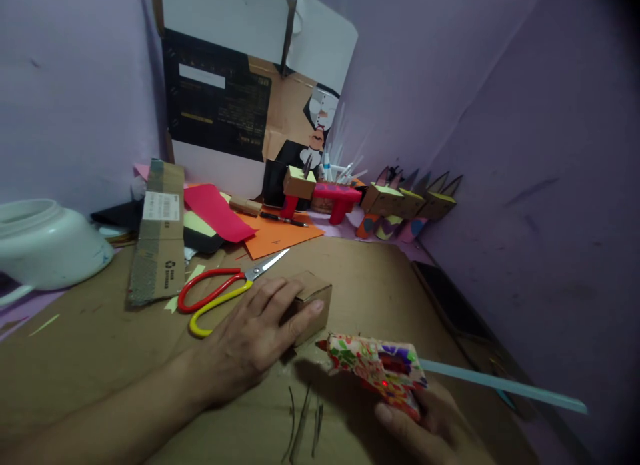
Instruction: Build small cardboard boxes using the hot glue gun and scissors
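Observation:
My left hand [257, 331] is closed round a small brown cardboard box [319, 308] on the cardboard work surface, thumb on its near side. In my right hand [430, 418] is a flower-patterned hot glue gun [373, 365], its small light glowing red. The gun's nozzle points left, close to the box's lower corner; I cannot tell whether it touches. A long translucent glue stick [505, 383] juts from the back of the gun. Thin dark strips [301, 425] lie just below the hands. Scissors with red and yellow handles [220, 295] rest beside my left hand.
A white pot [55, 245] stands at the left, near a cardboard strip [159, 231]. Coloured paper [285, 233], a pen [284, 219] and small box figures [385, 201] line the back. A large printed carton [220, 98] leans on the wall. A dark flat object [450, 298] lies right.

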